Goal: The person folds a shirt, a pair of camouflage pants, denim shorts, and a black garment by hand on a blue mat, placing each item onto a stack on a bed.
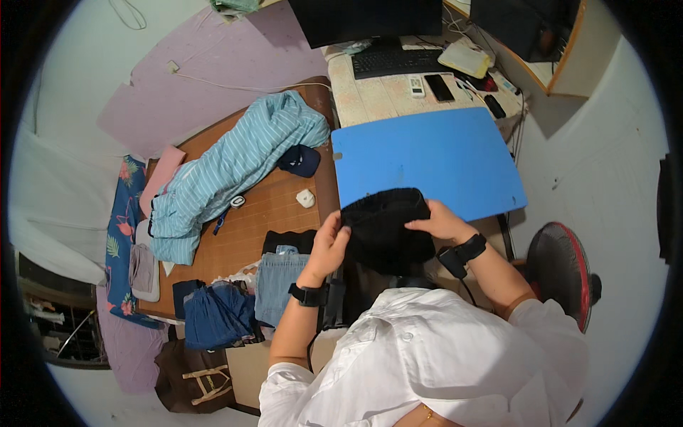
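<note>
A black garment hangs between my hands in front of my chest, its band-like top edge spread into a loop. My left hand grips its left side, thumb on the cloth. The right edge is pinched in my right hand. The lower part drops toward my lap, and I cannot tell its exact kind. Just beyond it lies a blue folding table top. Left of my left forearm are folded light-blue jeans, a black folded cloth and dark-blue jeans.
A brown mat-covered bed holds a striped blue quilt, a navy cap and a small white case. Behind the blue top, a desk carries a keyboard and a phone. A fan stands at right.
</note>
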The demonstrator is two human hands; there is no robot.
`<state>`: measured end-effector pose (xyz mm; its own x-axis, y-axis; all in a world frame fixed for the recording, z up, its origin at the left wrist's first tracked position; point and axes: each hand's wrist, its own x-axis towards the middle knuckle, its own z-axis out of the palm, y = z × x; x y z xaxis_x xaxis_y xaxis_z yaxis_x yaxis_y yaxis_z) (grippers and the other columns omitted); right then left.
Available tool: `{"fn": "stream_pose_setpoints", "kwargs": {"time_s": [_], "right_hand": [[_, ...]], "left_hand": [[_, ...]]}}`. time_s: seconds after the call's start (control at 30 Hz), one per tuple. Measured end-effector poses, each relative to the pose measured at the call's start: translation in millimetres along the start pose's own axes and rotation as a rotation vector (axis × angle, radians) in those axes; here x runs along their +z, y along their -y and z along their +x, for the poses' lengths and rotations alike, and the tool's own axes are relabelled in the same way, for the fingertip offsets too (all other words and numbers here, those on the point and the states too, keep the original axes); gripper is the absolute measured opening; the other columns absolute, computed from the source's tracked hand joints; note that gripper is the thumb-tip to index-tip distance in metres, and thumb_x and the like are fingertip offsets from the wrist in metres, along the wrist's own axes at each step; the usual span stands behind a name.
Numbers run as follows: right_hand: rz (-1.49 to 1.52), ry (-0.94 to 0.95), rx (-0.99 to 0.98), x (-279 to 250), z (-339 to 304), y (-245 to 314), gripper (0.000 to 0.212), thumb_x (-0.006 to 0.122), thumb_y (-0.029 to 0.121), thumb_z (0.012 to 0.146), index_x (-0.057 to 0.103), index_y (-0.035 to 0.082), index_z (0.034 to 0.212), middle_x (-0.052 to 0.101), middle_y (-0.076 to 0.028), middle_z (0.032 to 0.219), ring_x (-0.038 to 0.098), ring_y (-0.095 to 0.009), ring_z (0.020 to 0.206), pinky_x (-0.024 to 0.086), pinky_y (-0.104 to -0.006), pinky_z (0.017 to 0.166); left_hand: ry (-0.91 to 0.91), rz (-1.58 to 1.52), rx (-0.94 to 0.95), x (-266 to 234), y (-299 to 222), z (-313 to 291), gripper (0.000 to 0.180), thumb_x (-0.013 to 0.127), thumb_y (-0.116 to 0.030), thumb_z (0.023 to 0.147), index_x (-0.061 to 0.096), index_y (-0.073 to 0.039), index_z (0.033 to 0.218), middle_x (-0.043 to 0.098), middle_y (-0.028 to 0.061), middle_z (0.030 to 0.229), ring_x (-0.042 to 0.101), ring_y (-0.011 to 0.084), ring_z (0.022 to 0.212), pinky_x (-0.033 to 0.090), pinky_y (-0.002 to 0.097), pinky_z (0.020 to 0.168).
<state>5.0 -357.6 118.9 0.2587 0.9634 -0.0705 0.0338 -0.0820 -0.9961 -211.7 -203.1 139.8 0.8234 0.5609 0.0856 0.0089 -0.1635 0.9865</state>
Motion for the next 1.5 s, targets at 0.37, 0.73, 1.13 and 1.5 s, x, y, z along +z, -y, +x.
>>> {"fn": "stream_pose_setpoints", "kwargs": {"time_s": [0.37,0.73,1.13,1.5], "right_hand": [[-0.149,-0.249,-0.231,41,-27,82,0.038,0.065,0.002,0.076,0.051,-0.004,0.111,0.059,-0.01,0.107,0.054,-0.016,0.096,0.043,-0.0298,0.087],[0.008,-0.135,-0.165,48,-33,113,0.051,0.071,0.018,0.074,0.048,-0.002,0.115,0.055,-0.01,0.11,0.052,-0.019,0.099,0.041,-0.0309,0.088],[0.225,-0.012,-0.26,89,23,135,0.037,0.064,0.016,0.079,0.053,-0.001,0.11,0.058,-0.007,0.103,0.055,-0.016,0.092,0.044,-0.0289,0.082],[0.456,0.14,-0.223,131,87,164,0.024,0.059,0.015,0.083,0.058,0.0,0.102,0.061,-0.006,0.097,0.058,-0.014,0.085,0.047,-0.0276,0.076]], "left_hand": [[-0.101,0.086,0.272,-18,-46,10,0.029,0.043,-0.012,0.091,0.047,0.002,0.115,0.056,0.0065,0.101,0.05,0.0114,0.092,0.04,0.0239,0.082],[0.028,-0.122,0.347,-33,-60,22,0.027,0.045,-0.011,0.09,0.05,0.005,0.112,0.057,0.0058,0.102,0.051,0.011,0.093,0.039,0.0232,0.083],[-0.212,-0.413,0.246,-79,-62,14,0.033,0.048,-0.014,0.09,0.046,0.003,0.118,0.055,0.0058,0.105,0.051,0.0108,0.094,0.041,0.0229,0.083],[-0.121,-0.423,0.052,-126,13,-19,0.038,0.06,-0.01,0.079,0.051,0.002,0.113,0.057,0.0075,0.108,0.052,0.0154,0.101,0.037,0.0285,0.091]]}}
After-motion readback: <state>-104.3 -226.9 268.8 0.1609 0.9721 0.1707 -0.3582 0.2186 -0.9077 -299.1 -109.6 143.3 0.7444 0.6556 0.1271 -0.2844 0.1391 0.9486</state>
